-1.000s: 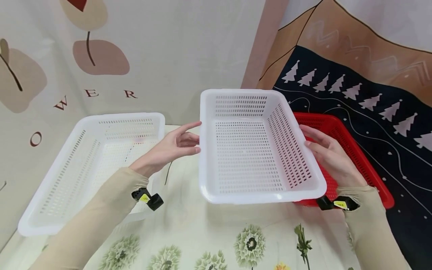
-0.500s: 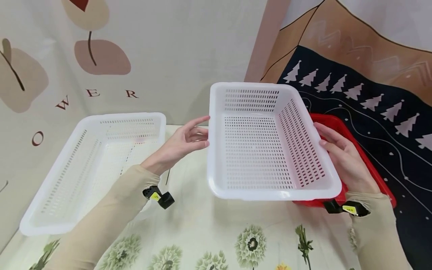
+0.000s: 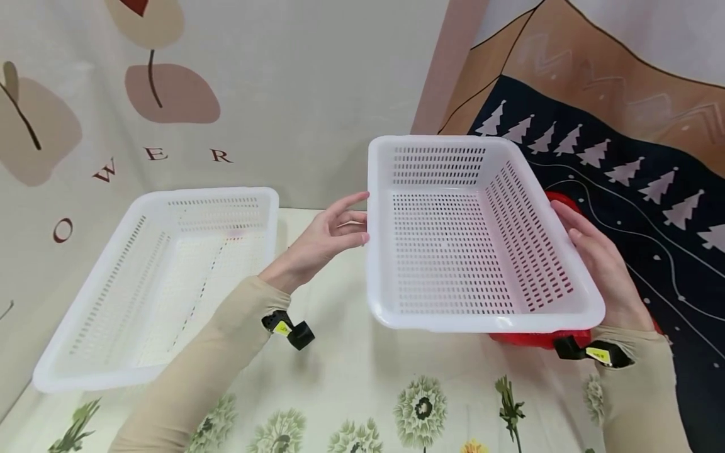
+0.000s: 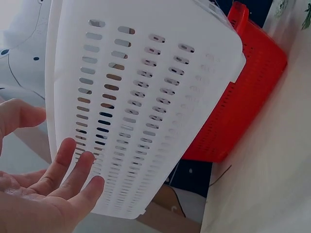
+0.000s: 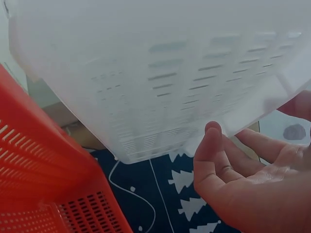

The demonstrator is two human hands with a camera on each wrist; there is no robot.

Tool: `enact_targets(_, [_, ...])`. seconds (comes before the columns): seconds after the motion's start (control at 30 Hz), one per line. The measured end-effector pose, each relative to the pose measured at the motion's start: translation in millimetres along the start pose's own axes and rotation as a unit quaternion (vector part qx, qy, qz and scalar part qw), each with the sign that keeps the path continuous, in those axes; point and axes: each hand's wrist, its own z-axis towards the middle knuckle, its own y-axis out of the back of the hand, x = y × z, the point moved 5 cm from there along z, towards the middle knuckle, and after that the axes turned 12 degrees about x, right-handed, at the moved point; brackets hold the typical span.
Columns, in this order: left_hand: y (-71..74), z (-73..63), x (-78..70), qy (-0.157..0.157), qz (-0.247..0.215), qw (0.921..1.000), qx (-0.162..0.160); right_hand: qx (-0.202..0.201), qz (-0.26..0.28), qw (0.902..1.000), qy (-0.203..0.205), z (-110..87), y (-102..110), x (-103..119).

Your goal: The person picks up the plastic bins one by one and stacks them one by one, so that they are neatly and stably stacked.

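Note:
A white perforated plastic basket (image 3: 487,323) is held up off the table, its inside facing the head camera. My left hand (image 3: 317,248) grips its left rim, thumb on the edge and several fingertips against the slotted side wall (image 4: 141,87) in the left wrist view. On the opposite side, my right hand (image 3: 612,277) holds the right rim, with its fingers curled under the edge. Behind and below the held basket stands a red basket (image 3: 538,340), largely hidden from the head camera. The right wrist view shows more of this red basket's slotted wall (image 5: 73,155).
Another white basket (image 3: 90,379) rests on the table at left, beside my left forearm. A flower-print cloth (image 3: 334,371) covers the table. Printed curtains (image 3: 317,75) rise close behind, and a dark tree-patterned cloth (image 3: 668,270) borders the right side.
Both hands have carried the white basket to the right and slightly up. It now covers more of the red basket. The left white basket stays where it was.

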Motion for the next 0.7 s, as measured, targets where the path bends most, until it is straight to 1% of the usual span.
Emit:
enact_targets(0.07, [-3.5,2.7,1.3,-0.006,-0.009,0.9999,0.002,0.011,0.028,0.9995,0.007,-1.7,0,1])
enact_targets(0.13, [-7.1,5.5,1.8,-0.011,-0.018,0.9998,0.002,0.026,0.067,0.9973,0.016,-2.8,-2,3])
enact_targets(0.2, [-11.0,9.0,1.7,-0.019,-0.028,0.9994,0.004,0.05,0.125,0.9905,0.027,-3.5,-4,4])
enact_targets(0.23, [-13.0,10.9,1.3,-0.024,-0.032,0.9992,0.004,0.066,0.157,0.9849,0.033,-3.7,-5,5])
enact_targets(0.33, [-19.2,16.5,0.7,-0.03,-0.042,0.9987,0.0,0.11,0.252,0.9605,0.046,-5.8,-10,8])
enact_targets(0.47, [-30.7,22.8,1.1,-0.031,-0.046,0.9985,-0.007,0.144,0.338,0.9281,0.06,-11.3,-13,10])
enact_targets(0.6, [-44.8,26.3,2.3,-0.029,-0.027,0.9992,-0.008,0.157,0.383,0.9075,0.069,-17.0,-10,14])
enact_targets(0.63, [-45.8,26.7,0.5,-0.026,-0.018,0.9995,-0.006,0.157,0.388,0.9052,0.075,-17.4,-9,13])
enact_targets(0.7, [-47.4,28.0,-3.0,-0.023,-0.008,0.9997,-0.003,0.149,0.384,0.9072,0.086,-18.4,-7,11])
